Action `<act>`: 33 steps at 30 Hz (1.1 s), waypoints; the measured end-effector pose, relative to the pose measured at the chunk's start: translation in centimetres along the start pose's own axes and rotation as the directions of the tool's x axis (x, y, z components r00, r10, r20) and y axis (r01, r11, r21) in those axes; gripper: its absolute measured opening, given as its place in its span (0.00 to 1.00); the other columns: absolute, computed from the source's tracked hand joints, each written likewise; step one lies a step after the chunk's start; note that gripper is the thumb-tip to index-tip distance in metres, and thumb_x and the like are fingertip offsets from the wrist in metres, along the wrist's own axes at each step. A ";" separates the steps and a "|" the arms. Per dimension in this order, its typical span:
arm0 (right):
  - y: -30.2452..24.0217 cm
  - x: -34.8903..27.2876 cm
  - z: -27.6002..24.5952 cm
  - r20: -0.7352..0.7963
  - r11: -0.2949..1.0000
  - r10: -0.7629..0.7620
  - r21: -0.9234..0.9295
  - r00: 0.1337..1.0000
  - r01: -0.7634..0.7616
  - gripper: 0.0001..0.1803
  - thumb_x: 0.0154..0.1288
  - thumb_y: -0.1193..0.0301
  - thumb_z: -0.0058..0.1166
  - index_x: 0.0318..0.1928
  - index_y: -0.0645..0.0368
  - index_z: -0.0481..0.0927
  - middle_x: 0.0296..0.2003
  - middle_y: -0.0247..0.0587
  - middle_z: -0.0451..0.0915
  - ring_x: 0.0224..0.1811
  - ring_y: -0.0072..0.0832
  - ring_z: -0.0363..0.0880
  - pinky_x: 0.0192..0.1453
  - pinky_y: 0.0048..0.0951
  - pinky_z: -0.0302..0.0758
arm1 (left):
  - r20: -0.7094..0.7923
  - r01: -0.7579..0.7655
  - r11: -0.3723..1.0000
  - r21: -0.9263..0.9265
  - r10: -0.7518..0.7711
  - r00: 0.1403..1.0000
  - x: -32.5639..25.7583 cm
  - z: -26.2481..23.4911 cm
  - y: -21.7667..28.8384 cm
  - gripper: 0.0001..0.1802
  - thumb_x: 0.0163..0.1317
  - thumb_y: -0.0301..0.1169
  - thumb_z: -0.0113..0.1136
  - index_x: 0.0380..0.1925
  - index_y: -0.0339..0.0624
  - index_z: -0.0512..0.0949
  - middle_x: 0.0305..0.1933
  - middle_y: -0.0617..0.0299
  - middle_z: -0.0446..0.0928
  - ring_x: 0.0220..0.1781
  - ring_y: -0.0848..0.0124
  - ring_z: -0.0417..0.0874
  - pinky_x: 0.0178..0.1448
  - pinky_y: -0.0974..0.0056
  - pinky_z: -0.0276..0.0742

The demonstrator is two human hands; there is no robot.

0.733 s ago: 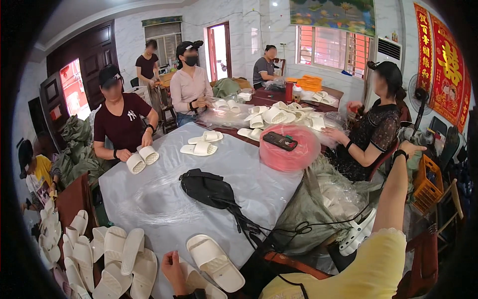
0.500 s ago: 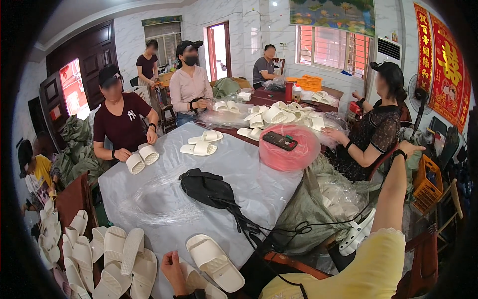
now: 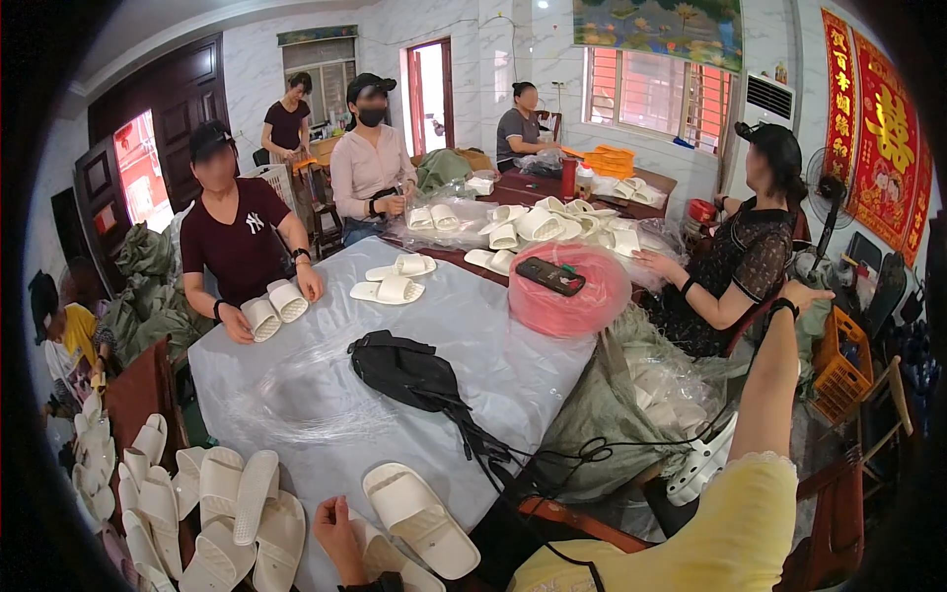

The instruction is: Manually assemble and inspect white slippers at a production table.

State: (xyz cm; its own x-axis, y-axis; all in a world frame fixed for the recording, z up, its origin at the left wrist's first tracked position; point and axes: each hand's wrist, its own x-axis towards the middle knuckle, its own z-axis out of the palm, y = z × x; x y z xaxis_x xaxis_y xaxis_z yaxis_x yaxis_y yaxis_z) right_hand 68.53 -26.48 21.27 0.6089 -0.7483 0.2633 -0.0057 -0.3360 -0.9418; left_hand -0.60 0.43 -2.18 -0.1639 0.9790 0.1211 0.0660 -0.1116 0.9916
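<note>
My left hand (image 3: 337, 535) sits at the near edge of the plastic-covered table (image 3: 326, 375), its fingers curled on a white slipper (image 3: 387, 562). A second white slipper (image 3: 419, 518) lies just to its right. My right arm, in a yellow sleeve, reaches up and out to the right. My right hand (image 3: 804, 294) is held out flat with nothing in it, beside a seated person in black (image 3: 735, 261).
A black bag (image 3: 404, 367) with cables lies mid-table. A pink bundle (image 3: 572, 291) has a dark phone on it. White slippers (image 3: 212, 513) are piled at lower left. Several people sit around the tables handling slippers. An orange crate (image 3: 838, 360) stands at right.
My raised right hand has drifted slightly to the left. My left hand stays on the slipper.
</note>
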 end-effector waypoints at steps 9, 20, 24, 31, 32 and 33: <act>-0.1 -0.8 0.5 0.054 1.000 0.028 -0.005 0.998 -0.028 0.47 0.58 0.69 0.45 0.67 0.51 0.25 0.41 0.54 0.76 0.39 0.46 0.76 0.46 0.46 0.69 | -0.010 -0.019 1.000 0.018 0.019 1.000 -0.1 0.1 -0.1 0.08 0.58 0.29 0.57 0.27 0.34 0.75 0.23 0.69 0.70 0.26 0.82 0.65 0.30 0.75 0.62; 0.5 -1.0 1.5 0.080 0.999 0.040 -0.017 0.996 -0.039 0.45 0.61 0.68 0.43 0.67 0.48 0.25 0.42 0.56 0.76 0.43 0.47 0.76 0.48 0.46 0.69 | -0.021 0.017 0.999 0.032 -0.016 1.000 0.0 -0.2 -0.3 0.09 0.58 0.29 0.57 0.27 0.33 0.74 0.24 0.68 0.71 0.27 0.81 0.67 0.32 0.75 0.63; 0.3 -0.7 0.9 0.083 0.998 0.049 -0.029 0.995 -0.047 0.45 0.61 0.68 0.43 0.67 0.49 0.25 0.41 0.55 0.76 0.42 0.47 0.76 0.47 0.46 0.69 | 0.001 -0.002 1.000 0.023 0.002 1.000 0.0 0.0 -0.3 0.08 0.58 0.29 0.57 0.27 0.33 0.75 0.25 0.68 0.72 0.27 0.81 0.68 0.33 0.75 0.64; 0.7 -0.9 1.2 0.094 0.999 0.044 -0.018 0.995 -0.043 0.45 0.61 0.68 0.43 0.67 0.51 0.25 0.39 0.53 0.77 0.39 0.45 0.76 0.45 0.45 0.70 | -0.021 0.015 1.000 0.016 -0.014 1.000 0.1 -0.2 -0.5 0.08 0.58 0.29 0.57 0.27 0.33 0.75 0.25 0.67 0.72 0.27 0.80 0.68 0.32 0.75 0.64; 0.6 -1.0 1.2 0.095 0.999 0.045 -0.018 0.994 -0.043 0.45 0.61 0.68 0.43 0.67 0.51 0.25 0.39 0.53 0.77 0.39 0.45 0.76 0.45 0.45 0.70 | -0.020 0.007 1.000 0.024 -0.007 1.000 0.0 -0.2 -0.1 0.09 0.58 0.29 0.57 0.27 0.33 0.75 0.24 0.67 0.72 0.27 0.80 0.67 0.32 0.75 0.63; 0.5 -1.2 1.2 0.080 0.999 0.042 -0.036 0.996 -0.039 0.45 0.61 0.67 0.44 0.67 0.51 0.25 0.39 0.53 0.77 0.39 0.45 0.76 0.45 0.45 0.70 | -0.018 0.000 0.999 0.033 0.000 1.000 -0.1 -0.2 0.0 0.09 0.58 0.29 0.57 0.27 0.33 0.75 0.24 0.67 0.71 0.26 0.80 0.67 0.32 0.75 0.63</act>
State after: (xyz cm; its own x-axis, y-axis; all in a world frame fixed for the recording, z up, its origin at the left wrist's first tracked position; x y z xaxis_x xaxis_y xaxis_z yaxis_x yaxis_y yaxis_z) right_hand 68.79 -25.09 20.19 0.6697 -0.7135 0.2058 -0.0582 -0.3268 -0.9433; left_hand -0.78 0.32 -2.15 -0.1818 0.9757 0.1224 0.0983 -0.1058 0.9895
